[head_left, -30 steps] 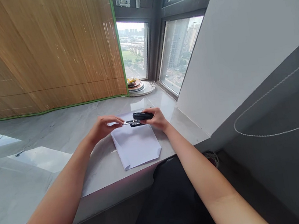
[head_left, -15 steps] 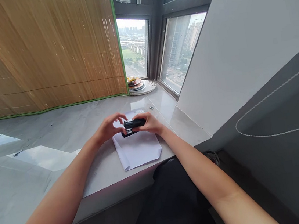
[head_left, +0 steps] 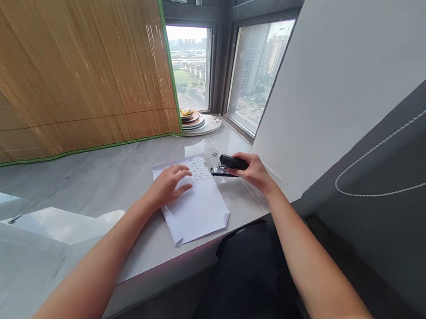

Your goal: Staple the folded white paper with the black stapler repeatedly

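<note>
White paper (head_left: 196, 212) lies on the pale stone ledge, its lower corners curled. Many small staple-like marks (head_left: 200, 168) cover its upper right part. My left hand (head_left: 171, 185) rests on the left side of the paper, fingers apart, holding nothing. To the right of the sheet, my right hand (head_left: 253, 170) grips a black stapler (head_left: 233, 162) by its rear end; the stapler's front points left and its jaws are apart. Small staple strips (head_left: 215, 154) lie just beyond the stapler.
Stacked plates (head_left: 193, 122) stand at the back by the window corner. A bamboo blind (head_left: 66, 74) hangs along the ledge's back left. The white wall (head_left: 327, 69) rises at right, with a bead chain (head_left: 377, 146) beside it. The ledge's front edge (head_left: 149, 270) runs below the paper.
My right hand has moved right with the stapler, off the paper. My left hand has come away from the stapler and down onto the sheet, uncovering the marks.
</note>
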The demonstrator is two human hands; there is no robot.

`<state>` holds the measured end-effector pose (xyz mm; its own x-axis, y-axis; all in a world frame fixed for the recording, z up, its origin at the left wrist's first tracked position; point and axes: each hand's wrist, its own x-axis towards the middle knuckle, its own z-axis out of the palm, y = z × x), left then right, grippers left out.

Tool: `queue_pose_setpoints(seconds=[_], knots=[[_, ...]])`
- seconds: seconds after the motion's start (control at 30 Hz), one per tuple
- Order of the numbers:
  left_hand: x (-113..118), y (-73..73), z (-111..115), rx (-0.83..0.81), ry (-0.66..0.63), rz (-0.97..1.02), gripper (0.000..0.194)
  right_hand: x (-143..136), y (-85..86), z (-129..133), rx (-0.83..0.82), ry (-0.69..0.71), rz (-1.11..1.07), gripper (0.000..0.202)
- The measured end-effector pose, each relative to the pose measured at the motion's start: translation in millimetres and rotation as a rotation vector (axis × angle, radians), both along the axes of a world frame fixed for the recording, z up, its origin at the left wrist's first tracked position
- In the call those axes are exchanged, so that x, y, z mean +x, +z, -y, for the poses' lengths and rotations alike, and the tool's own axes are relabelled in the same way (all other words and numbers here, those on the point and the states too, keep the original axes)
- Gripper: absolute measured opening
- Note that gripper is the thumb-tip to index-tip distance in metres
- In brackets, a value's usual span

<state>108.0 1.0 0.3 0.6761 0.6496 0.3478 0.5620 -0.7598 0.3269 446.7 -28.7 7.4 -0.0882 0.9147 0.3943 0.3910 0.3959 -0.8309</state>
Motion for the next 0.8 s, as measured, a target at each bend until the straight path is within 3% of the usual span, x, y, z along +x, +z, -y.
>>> queue_pose_setpoints(seconds=[0.1,0.2,0.37,0.57,0.8], knots=[[14.3,-2.1,10.4,-0.02,-0.045,-0.114,0.048,33.2,-2.8,5.5,-0.01,-0.064,0.135,0.034],[23.8,-3.8,20.5,-0.054,-0.1,-0.235,0.058,41.8,-9.9,3.9,-0.027,-0.031,0.207,0.034],[30.2,-5.0,30.0,-0.1,-0.168,-0.3,0.061,25.0,-16.6,-4.8,-0.044,0.01,0.181,0.045],[30.7,-7.7,30.0,-0.091,-0.189,-0.249,0.068,9.1,-10.9,-7.9,-0.03,0.136,0.244,0.04],[31.3,-7.9,31.9,-0.09,-0.201,-0.229,0.068,-1.6,-8.6,1.0,0.189,0.197,0.229,0.044]])
